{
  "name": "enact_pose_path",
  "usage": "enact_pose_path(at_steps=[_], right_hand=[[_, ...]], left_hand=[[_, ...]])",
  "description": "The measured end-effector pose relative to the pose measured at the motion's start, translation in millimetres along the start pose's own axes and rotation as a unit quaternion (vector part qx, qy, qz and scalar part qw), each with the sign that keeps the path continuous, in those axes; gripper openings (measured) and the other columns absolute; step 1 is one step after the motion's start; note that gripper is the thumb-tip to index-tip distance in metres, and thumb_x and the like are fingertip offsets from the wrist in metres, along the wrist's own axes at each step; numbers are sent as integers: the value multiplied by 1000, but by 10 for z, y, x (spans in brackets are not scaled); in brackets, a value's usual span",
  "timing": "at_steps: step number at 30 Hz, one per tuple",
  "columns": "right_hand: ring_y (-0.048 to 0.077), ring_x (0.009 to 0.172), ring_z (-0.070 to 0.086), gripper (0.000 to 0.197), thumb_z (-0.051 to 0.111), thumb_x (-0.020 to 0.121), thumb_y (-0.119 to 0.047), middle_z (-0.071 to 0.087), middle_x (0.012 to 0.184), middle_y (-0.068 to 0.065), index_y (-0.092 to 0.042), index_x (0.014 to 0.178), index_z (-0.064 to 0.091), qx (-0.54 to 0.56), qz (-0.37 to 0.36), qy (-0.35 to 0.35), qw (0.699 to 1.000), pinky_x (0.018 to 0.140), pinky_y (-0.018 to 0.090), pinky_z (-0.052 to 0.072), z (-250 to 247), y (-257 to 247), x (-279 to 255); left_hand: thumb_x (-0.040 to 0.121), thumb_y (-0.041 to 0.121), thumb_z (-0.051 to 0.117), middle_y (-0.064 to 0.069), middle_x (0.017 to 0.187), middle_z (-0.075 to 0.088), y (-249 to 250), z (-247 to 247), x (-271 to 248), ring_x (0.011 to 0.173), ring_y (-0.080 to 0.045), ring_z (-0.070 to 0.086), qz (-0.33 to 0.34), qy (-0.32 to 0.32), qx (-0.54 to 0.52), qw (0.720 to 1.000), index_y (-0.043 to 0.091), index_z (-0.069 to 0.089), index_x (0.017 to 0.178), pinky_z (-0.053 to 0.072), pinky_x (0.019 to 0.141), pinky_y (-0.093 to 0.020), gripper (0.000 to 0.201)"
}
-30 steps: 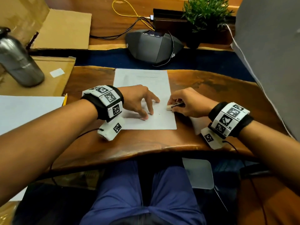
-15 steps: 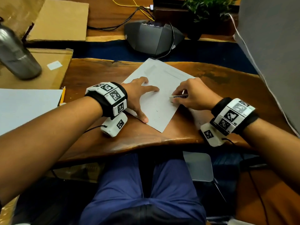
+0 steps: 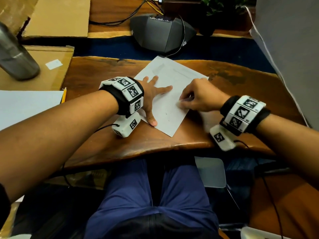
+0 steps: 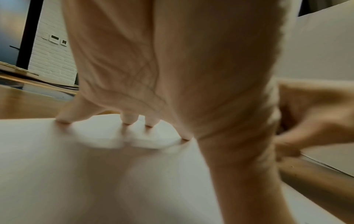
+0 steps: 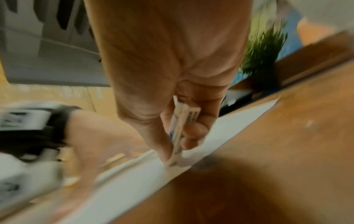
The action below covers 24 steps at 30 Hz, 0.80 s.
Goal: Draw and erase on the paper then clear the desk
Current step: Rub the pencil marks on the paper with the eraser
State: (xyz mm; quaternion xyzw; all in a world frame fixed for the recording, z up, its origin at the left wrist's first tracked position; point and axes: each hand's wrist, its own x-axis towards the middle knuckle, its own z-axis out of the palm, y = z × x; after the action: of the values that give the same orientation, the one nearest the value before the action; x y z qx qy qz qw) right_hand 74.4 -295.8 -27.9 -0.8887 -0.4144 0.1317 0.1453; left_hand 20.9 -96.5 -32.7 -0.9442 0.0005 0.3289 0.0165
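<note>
A white sheet of paper (image 3: pixel 170 100) lies turned at an angle on the wooden desk (image 3: pixel 233 80), with a few faint marks near its lower part. My left hand (image 3: pixel 153 97) rests flat on it with spread, straight fingers; the fingertips (image 4: pixel 127 121) press the paper (image 4: pixel 76 166). My right hand (image 3: pixel 198 97) pinches a white eraser (image 5: pixel 182 125) in a blue-printed sleeve between thumb and fingers. The eraser's tip touches the paper (image 5: pixel 134 178) near its right edge. In the head view the eraser (image 3: pixel 178 103) shows only as a blurred white bit at the fingertips.
A yellow pencil (image 3: pixel 64 95) lies at the desk's left edge beside another white sheet (image 3: pixel 25 107). A steel bottle (image 3: pixel 15 56) stands on cardboard (image 3: pixel 55 66) at the left. A dark conference phone (image 3: pixel 162 31) with cables sits behind the paper, and a potted plant (image 3: pixel 221 6) is farther back.
The paper has been rotated from straight to a slanted position. My left hand went from arched fingers to a flat spread. The right hand with the eraser moved onto the paper's right part.
</note>
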Motion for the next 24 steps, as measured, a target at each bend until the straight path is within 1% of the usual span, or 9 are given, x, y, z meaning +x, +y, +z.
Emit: enact_pose_path(at_steps=[3,6,10,12,15,16,20,22,24], right_hand=[[13,74,66,14,76,83,-24,75,86,1,-11,87,79,-15,12,35,999,68,28,57,41,0,23],[12,74,66,13,76,81,-24,74,83,-2,-12,87,79,-8,-48,-24,999,70,26,55,163,-259,-120],[14,77,67,14,77,83,-26,74,84,-1,-12,86,79,8,53,40,998,69,27,56,-43,36,62],[14,75,66,11,77,82,-23,74,84,0,-12,84,79,-2,55,50,997,69,32,59,6,29,61],[10,73,64,12,76,81,-26,73,80,-3,-14,82,78,-1,-12,-25,1000,66,25,55,168,-267,-83],[9,73,64,13,76,81,-27,73,79,-4,-15,82,78,2,-9,-34,999,65,22,52,147,-267,-65],[14,73,66,13,77,81,-24,74,81,0,-11,82,79,11,66,51,996,64,24,52,-18,-8,92],[14,71,66,10,76,79,-21,74,79,1,-12,80,78,-2,33,32,999,63,26,54,71,-119,43],[10,69,64,10,77,78,-24,73,76,-3,-14,78,78,-1,-13,-21,1000,61,21,51,155,-272,-51]], left_hand=[[34,66,87,-1,159,-31,-4,6,10,148,-35,-18,-2,3,0,1000,59,-21,142,12,115,-67,154],[32,65,86,-1,159,-31,-5,8,-2,148,-35,-20,-4,-1,-5,1000,59,-21,143,11,115,-68,154],[34,66,88,-1,160,-29,0,10,3,148,-35,-18,1,7,-4,1000,59,-20,143,11,115,-67,153],[32,67,87,0,160,-29,-7,12,-3,148,-35,-17,-1,9,-2,1000,59,-19,143,12,114,-68,154],[34,66,88,0,160,-28,-16,10,13,149,-35,-17,-3,10,-2,1000,59,-20,143,12,114,-68,153],[34,66,89,1,160,-28,-26,14,17,149,-35,-17,-4,11,-3,1000,60,-20,142,12,114,-68,153],[33,68,88,-2,160,-27,-1,20,18,148,-37,-16,-2,13,-5,1000,60,-18,143,13,114,-68,153],[36,67,88,-3,161,-27,2,23,2,148,-37,-15,-5,18,-1,1000,58,-19,144,13,114,-67,152],[36,66,89,-3,161,-27,-3,32,9,149,-37,-15,-3,22,-1,1000,58,-19,144,13,115,-67,153]])
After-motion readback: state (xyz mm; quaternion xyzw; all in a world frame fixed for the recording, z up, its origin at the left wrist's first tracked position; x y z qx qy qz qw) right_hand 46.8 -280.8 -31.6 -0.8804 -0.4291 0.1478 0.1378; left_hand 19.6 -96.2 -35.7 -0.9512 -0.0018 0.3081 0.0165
